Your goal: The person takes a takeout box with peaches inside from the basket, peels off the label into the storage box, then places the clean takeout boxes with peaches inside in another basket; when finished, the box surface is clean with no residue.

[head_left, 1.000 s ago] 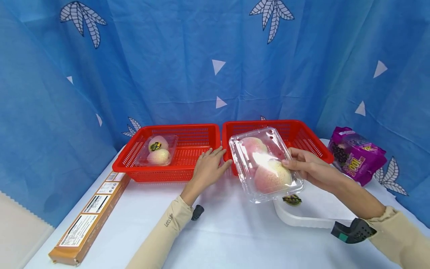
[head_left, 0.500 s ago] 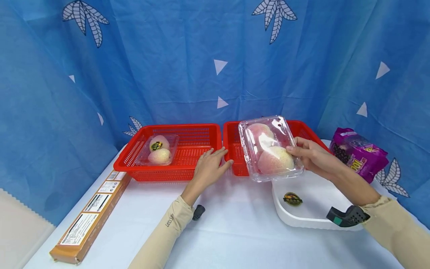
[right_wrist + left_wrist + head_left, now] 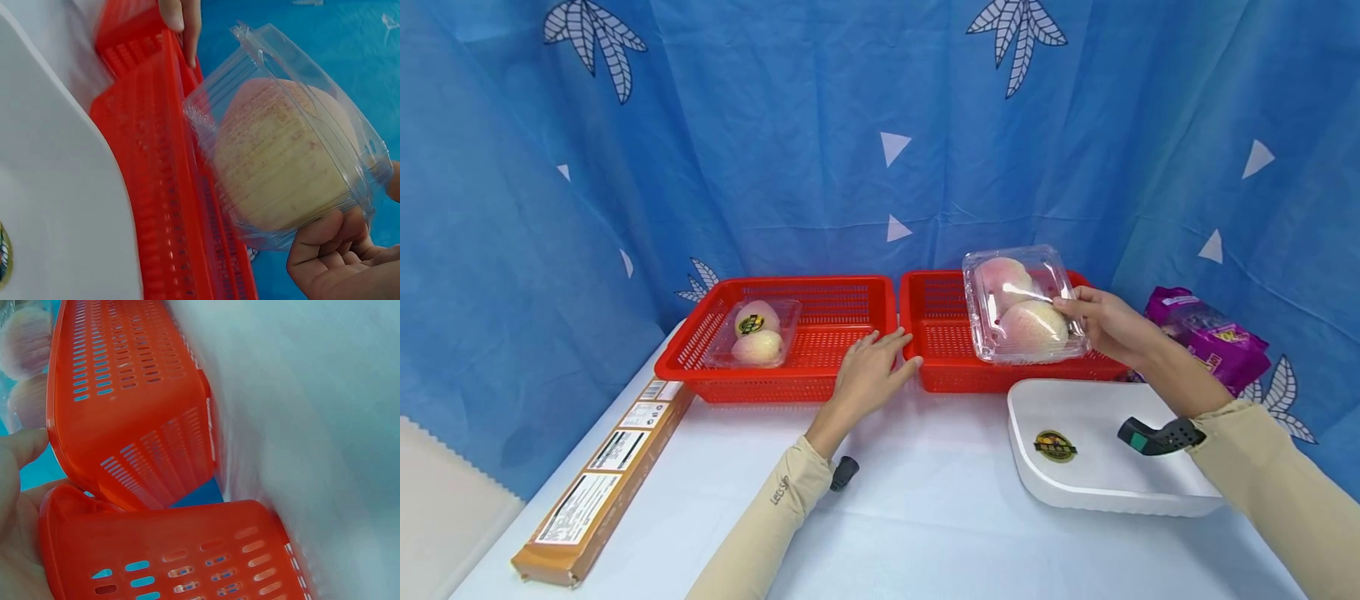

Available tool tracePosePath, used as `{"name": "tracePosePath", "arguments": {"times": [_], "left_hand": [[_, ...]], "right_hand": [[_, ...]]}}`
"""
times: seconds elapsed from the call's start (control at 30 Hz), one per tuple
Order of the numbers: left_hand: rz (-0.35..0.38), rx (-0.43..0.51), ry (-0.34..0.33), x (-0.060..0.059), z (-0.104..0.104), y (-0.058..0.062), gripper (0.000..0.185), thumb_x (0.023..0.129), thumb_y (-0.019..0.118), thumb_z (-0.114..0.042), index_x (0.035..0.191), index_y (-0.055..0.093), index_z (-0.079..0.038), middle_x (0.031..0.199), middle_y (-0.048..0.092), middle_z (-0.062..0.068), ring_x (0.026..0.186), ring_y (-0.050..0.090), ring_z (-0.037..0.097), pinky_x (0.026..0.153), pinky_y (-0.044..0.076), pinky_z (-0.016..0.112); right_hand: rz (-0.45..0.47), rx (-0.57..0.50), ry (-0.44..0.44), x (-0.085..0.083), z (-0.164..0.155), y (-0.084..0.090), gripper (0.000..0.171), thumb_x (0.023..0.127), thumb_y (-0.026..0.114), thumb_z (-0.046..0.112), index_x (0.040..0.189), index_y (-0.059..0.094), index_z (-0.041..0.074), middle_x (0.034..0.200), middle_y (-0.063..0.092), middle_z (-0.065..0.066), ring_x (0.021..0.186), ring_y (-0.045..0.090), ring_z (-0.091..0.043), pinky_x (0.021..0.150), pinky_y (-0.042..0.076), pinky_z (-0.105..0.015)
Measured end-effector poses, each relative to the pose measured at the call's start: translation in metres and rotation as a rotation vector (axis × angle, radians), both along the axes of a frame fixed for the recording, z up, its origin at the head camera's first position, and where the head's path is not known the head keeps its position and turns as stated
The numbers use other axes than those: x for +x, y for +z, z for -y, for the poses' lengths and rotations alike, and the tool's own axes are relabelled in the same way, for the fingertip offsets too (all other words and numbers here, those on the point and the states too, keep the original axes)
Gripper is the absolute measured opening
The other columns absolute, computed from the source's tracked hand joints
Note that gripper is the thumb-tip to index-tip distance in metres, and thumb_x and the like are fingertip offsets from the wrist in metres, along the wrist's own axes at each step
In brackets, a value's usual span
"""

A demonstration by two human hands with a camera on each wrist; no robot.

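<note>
My right hand [image 3: 1108, 323] grips the right edge of a clear plastic clamshell box [image 3: 1024, 312] holding two pink-and-cream peaches. The box is tilted above the right red basket [image 3: 945, 337], as the right wrist view also shows, with a peach [image 3: 281, 156] inside. My left hand [image 3: 867, 379] lies where the rims of the two baskets meet, fingers mostly straight. In the left wrist view its thumb [image 3: 28, 447] touches the right basket's rim; the other fingers are partly hidden. In the left red basket [image 3: 823, 343] sits another clear box of peaches [image 3: 756, 333] with a black-and-gold label.
A white tray-like container [image 3: 1097, 433] with a round label stands at the front right. Behind my right forearm lies a purple snack bag [image 3: 1213, 337]. A long brown carton [image 3: 602, 479] lies along the left side. Blue curtain [image 3: 820, 150] closes off the back.
My right hand has carried the peach box up, away and slightly right, from in front of the right basket to above it. The left hand has stayed at the basket rims.
</note>
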State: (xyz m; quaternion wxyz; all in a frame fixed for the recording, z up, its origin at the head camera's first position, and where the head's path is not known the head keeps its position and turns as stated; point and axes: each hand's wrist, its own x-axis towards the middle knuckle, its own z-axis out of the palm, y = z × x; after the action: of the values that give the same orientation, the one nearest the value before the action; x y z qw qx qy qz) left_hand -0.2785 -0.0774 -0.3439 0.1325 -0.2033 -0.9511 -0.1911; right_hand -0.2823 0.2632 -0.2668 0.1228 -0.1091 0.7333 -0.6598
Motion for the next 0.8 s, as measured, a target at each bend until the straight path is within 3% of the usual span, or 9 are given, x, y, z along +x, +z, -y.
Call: {"name": "tracePosePath", "arguments": {"times": [0.37,0.53,0.67,0.73,0.8], "left_hand": [[0.008,-0.008,0.002,0.0,-0.001,0.0,0.055,0.097,0.047,-0.048,0.143,0.047,-0.019,0.148,0.043,0.0,0.137,0.036,0.036,0.112,0.026,0.054],[-0.004,-0.031,-0.01,-0.001,-0.001,0.0,0.055,0.097,0.046,-0.049,0.143,0.047,-0.019,0.148,0.043,0.0,0.135,0.041,0.03,0.108,0.034,0.051],[-0.026,-0.043,-0.021,-0.002,0.0,0.0,0.054,0.097,0.048,-0.048,0.142,0.049,-0.018,0.147,0.045,0.001,0.133,0.045,0.025,0.082,0.054,0.038],[-0.031,-0.037,-0.02,-0.002,0.001,0.0,0.054,0.096,0.05,-0.048,0.141,0.05,-0.018,0.146,0.047,0.001,0.131,0.048,0.024,0.062,0.053,0.03],[-0.024,-0.016,-0.023,-0.002,0.0,0.0,0.054,0.095,0.052,-0.048,0.14,0.051,-0.017,0.145,0.047,0.001,0.115,0.06,0.022,0.047,0.042,0.025]], "right_hand": [[0.031,0.09,-0.071,-0.035,-0.016,0.001,0.013,0.101,0.045,0.032,0.1,0.045,0.018,0.104,0.042,0.005,0.099,0.042,-0.012,0.077,0.047,-0.024],[0.05,0.012,-0.093,-0.045,-0.023,0.003,0.021,0.101,0.048,0.024,0.086,0.061,0.019,0.091,0.056,0.007,0.085,0.053,-0.01,0.073,0.052,-0.024],[0.076,-0.036,-0.08,-0.053,-0.027,0.004,0.031,0.101,0.047,0.02,0.08,0.07,0.018,0.083,0.064,0.006,0.08,0.058,-0.011,0.071,0.055,-0.025],[0.079,-0.008,-0.07,-0.058,-0.029,0.004,0.033,0.101,0.045,0.02,0.081,0.07,0.019,0.084,0.064,0.007,0.081,0.058,-0.011,0.072,0.054,-0.025],[0.081,0.048,-0.062,-0.063,-0.031,0.003,0.033,0.102,0.043,0.022,0.082,0.07,0.022,0.087,0.063,0.008,0.084,0.057,-0.01,0.073,0.054,-0.024]]}}
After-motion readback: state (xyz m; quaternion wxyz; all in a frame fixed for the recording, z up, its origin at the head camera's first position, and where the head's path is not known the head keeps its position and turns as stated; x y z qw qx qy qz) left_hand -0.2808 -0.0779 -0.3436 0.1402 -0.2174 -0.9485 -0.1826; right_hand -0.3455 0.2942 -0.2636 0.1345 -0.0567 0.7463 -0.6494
